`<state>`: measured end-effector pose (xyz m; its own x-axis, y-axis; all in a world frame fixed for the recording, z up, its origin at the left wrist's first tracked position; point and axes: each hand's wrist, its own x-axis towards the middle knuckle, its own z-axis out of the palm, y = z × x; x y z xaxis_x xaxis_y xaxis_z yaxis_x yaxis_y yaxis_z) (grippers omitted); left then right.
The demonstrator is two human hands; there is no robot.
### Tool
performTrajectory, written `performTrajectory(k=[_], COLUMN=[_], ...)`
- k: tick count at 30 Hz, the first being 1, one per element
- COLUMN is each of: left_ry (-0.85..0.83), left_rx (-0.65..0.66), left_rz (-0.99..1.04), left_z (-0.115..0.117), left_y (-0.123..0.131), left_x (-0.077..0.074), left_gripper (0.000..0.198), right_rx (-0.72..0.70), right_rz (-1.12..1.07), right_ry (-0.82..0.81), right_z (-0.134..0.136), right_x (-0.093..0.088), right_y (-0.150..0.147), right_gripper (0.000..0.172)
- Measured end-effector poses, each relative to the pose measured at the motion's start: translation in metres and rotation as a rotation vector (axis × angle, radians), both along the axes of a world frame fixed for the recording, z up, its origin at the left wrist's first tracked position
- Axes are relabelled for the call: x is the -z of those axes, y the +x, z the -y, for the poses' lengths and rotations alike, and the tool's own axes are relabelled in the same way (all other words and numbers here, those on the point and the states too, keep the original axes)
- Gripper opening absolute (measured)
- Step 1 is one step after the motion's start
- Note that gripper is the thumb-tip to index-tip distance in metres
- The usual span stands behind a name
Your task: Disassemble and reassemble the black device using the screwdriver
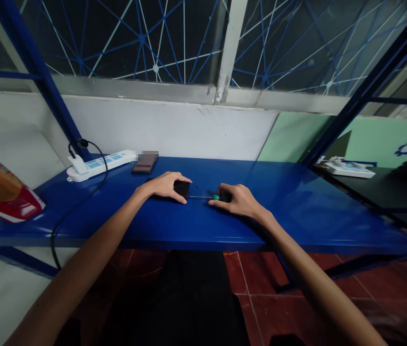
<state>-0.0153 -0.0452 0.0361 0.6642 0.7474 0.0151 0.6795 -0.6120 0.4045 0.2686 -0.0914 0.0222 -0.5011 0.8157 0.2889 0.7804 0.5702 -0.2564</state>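
My left hand (165, 185) rests on the blue table (297, 206), its fingers closed over a small black object (182, 189). My right hand (237, 199) grips a screwdriver (215, 197) with a green and black handle. The thin metal shaft lies level above the table and points left, its tip at the black object. A tiny dark speck, maybe a screw (197, 186), lies just behind the shaft.
A white power strip (98, 164) with a plugged-in black cable (80, 202) lies at the back left, a dark phone (144, 163) beside it. A red and orange packet (3, 192) sits at the left edge. A second table (387, 190) at right carries white items.
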Motion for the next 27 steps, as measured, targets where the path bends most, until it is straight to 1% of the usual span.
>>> performTrajectory(k=[3, 5, 8, 12, 15, 18, 23, 27], left_ry=[0.026, 0.018, 0.009, 0.017, 0.017, 0.023, 0.023, 0.021], left_rx=[0.001, 0.008, 0.007, -0.007, -0.034, -0.043, -0.039, -0.049], left_rz=[0.003, 0.017, 0.02, 0.017, 0.008, 0.0, 0.007, 0.009], left_z=[-0.0005, -0.0005, -0.0005, 0.0, 0.001, 0.0017, 0.0011, 0.0016], left_y=[0.0, -0.0002, -0.0002, 0.0009, 0.0024, 0.0035, 0.003, 0.0028], left_x=[0.0005, 0.0003, 0.0, 0.0002, 0.0003, 0.0004, 0.0012, 0.0006], left_gripper=[0.079, 0.078, 0.078, 0.079, 0.081, 0.081, 0.08, 0.08], right_rx=[-0.006, -0.006, 0.016, 0.026, 0.051, 0.067, 0.051, 0.052], right_rz=[-0.003, 0.008, 0.032, 0.002, -0.012, 0.003, 0.037, 0.067], right_ry=[0.092, 0.118, 0.117, 0.156, 0.105, 0.075, 0.178, 0.175], right_z=[0.0038, 0.0037, 0.0018, 0.0006, 0.0009, 0.0022, 0.0034, 0.0019], right_x=[0.0026, 0.0044, 0.0062, 0.0073, 0.0083, 0.0088, 0.0085, 0.0083], right_y=[0.0019, 0.0039, 0.0056, 0.0048, 0.0041, 0.0037, 0.005, 0.0066], right_gripper=[0.042, 0.041, 0.041, 0.037, 0.035, 0.04, 0.045, 0.044])
